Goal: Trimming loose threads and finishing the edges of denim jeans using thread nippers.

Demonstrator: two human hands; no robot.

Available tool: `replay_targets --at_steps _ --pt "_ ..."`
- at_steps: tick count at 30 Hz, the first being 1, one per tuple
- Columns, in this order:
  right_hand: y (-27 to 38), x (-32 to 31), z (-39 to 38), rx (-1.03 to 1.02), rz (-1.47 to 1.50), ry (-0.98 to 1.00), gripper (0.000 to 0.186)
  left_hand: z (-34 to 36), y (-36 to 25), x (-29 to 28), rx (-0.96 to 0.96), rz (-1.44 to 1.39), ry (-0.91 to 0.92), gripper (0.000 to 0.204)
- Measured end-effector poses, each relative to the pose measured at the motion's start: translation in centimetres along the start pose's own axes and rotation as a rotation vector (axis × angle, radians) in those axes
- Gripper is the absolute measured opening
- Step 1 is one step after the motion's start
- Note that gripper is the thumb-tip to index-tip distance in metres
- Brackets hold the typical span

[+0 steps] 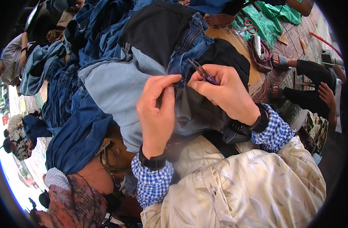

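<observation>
Turned inside out, a pair of jeans [109,78] lies before me, its pale blue reverse and black pocket lining showing. A dark blue denim fly strip [185,47] with a zip runs down its middle. My right hand [229,89] is closed around small thread snips [206,73] with purple handles, the blades pointing up and left over the fly. Beside the fly's lower end, my left hand [157,110] is closed in a pinch, thumb and forefinger close together. Whatever is between those fingertips is too small to make out.
Heaped dark blue jeans [62,97] fill the left side. Red-handled scissors [250,26] lie on green sheeting [270,28] at the far right. Other people sit close on both sides, one in black trousers [308,81] at right. A wooden board [234,41] shows beyond the jeans.
</observation>
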State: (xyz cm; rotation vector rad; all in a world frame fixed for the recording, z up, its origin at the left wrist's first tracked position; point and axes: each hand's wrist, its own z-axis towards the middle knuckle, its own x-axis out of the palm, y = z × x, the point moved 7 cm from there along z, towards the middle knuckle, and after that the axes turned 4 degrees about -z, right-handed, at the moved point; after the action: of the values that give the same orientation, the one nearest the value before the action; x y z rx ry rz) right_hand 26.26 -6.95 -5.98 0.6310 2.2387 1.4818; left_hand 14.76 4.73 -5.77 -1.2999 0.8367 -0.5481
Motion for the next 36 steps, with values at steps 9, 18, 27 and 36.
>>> replay_targets --at_steps 9,18,27,36 --pt "-1.3 0.3 0.3 0.110 0.114 0.024 0.012 -0.5 0.2 0.8 0.040 0.293 -0.028 0.040" --pt "0.8 -0.6 0.2 -0.176 -0.018 -0.041 0.021 0.0 0.2 -0.1 0.037 0.218 -0.137 0.020" --pt "3.6 0.6 0.4 -0.486 -0.518 -0.055 0.023 0.5 -0.2 -1.0 -0.100 0.042 -0.083 0.014" --pt "4.0 0.8 0.2 -0.573 -0.678 -0.081 0.023 0.2 0.1 -0.7 -0.082 0.021 -0.100 0.015"
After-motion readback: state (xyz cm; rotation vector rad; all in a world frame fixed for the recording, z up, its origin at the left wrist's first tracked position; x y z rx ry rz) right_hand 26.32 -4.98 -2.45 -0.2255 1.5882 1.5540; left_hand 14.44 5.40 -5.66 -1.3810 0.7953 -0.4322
